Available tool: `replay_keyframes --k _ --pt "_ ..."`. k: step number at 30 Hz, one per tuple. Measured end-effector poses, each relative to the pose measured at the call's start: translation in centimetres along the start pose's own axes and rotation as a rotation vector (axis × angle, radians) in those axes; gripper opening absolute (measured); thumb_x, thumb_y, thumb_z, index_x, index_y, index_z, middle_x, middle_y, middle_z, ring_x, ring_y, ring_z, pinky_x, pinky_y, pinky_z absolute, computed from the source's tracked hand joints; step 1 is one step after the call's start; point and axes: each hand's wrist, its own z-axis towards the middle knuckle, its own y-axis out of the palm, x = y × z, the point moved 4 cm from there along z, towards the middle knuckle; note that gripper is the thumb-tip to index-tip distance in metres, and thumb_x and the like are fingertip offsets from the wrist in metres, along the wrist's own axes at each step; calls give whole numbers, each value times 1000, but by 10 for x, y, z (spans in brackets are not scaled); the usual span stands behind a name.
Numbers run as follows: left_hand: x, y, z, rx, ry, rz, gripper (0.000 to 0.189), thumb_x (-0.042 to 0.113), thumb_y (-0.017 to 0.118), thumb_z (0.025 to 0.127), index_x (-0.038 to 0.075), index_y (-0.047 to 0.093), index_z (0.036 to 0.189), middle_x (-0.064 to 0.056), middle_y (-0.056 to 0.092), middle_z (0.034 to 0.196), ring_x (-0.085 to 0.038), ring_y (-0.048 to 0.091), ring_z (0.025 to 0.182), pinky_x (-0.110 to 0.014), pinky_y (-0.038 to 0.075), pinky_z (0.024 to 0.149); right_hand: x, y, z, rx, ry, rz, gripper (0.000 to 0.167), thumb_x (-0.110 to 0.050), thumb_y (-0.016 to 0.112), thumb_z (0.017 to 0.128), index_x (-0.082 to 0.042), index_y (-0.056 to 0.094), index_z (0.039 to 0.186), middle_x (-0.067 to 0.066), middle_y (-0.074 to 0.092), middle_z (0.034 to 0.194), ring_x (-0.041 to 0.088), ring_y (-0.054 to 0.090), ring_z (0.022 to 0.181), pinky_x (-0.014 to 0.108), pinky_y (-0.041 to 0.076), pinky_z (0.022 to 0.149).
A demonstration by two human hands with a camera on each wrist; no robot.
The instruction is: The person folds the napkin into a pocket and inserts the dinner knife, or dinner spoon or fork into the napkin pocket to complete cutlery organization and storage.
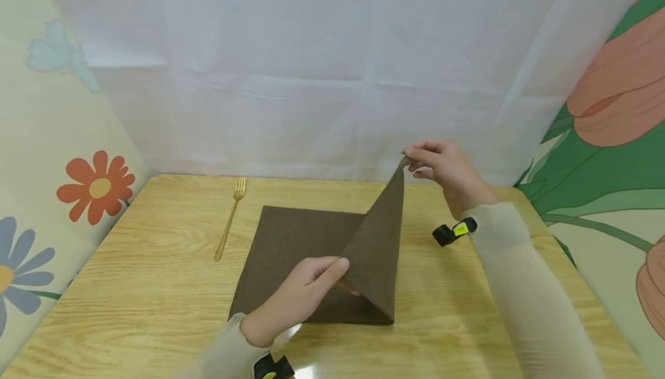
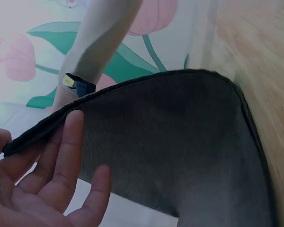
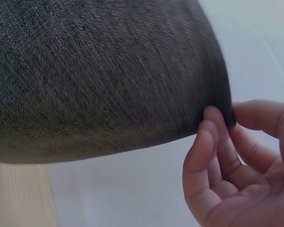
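Note:
A dark brown cloth napkin (image 1: 306, 235) lies on the wooden table, its right part lifted into a slanting flap. High at the back right, my right hand (image 1: 441, 168) pinches the flap's raised corner between thumb and fingers. Lower and to the left, my left hand (image 1: 301, 292) pinches the flap's edge, thumb on the near face and fingers behind. In the left wrist view the left hand (image 2: 52, 175) has its fingers under the hemmed cloth (image 2: 146, 127). The right wrist view shows the corner of the cloth (image 3: 109, 80) held at the fingertips of the right hand (image 3: 241, 165).
A gold fork (image 1: 228, 220) lies on the table (image 1: 156, 275) left of the napkin, tines toward the back. A white sheet (image 1: 312, 79) hangs behind the table. Flower-patterned panels stand on the left (image 1: 31, 137) and right (image 1: 608, 183).

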Motion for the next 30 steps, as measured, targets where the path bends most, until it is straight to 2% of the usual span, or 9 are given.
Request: replay_keyframes --k 3,5,7,11,16,18,22,26,30 --pt "0 -11 -10 37 11 71 39 21 48 109 8 65 77 8 62 74 -4 59 74 -26 51 73 -2 9 3 -27 -15 -12 34 -25 66 101 2 68 120 5 68 106 19 65 91 30 57 81" --pt "0 -19 -15 59 -1 71 35 19 56 106 8 61 73 6 59 72 -5 58 68 -22 46 63 -5 16 6 -53 -47 -46 32 -21 61 103 4 68 121 7 69 106 19 65 90 31 58 80" --pt "0 -27 -21 74 -11 61 28 15 62 102 4 63 77 4 62 74 -8 62 64 -19 46 62 -7 24 7 -77 -77 -102 31 -19 60 103 3 69 123 8 69 108 19 65 92 33 58 81" --pt "-1 -40 -29 71 -33 34 12 10 66 99 -1 72 101 -5 75 89 -24 75 77 -23 56 77 -10 38 9 -130 -144 -219 27 -16 62 101 -3 69 123 9 68 111 24 64 98 36 58 84" --pt "-2 -49 -37 55 -44 33 9 8 65 99 0 69 100 -3 74 86 -25 75 76 -27 57 82 -8 52 12 -135 -195 -339 19 -13 64 99 -10 72 116 12 67 109 30 63 101 40 57 83" --pt "-2 -51 -41 44 -64 28 10 10 64 100 1 69 101 -3 74 86 -25 75 77 -27 56 82 -6 57 15 -125 -225 -388 14 -13 62 101 -10 70 112 11 66 116 28 61 111 43 54 90" --pt "-3 -59 -50 32 -103 5 13 10 64 100 -1 68 104 -3 74 88 -25 75 79 -26 55 83 1 69 20 -202 -286 -358 12 -10 51 105 -5 61 110 11 60 126 25 54 123 48 47 102" --pt "-6 -68 -56 42 -123 7 13 9 64 100 -3 67 104 -2 72 89 -24 75 79 -26 56 83 11 82 24 -308 -279 -337 17 -12 47 108 -5 55 120 13 60 117 28 59 112 46 47 98" --pt "-9 -76 -58 20 -116 44 11 9 63 101 -1 67 101 -2 71 91 -21 74 80 -27 57 81 22 89 26 -332 -262 -460 26 -21 53 107 -7 62 128 10 64 114 25 61 107 45 49 96"
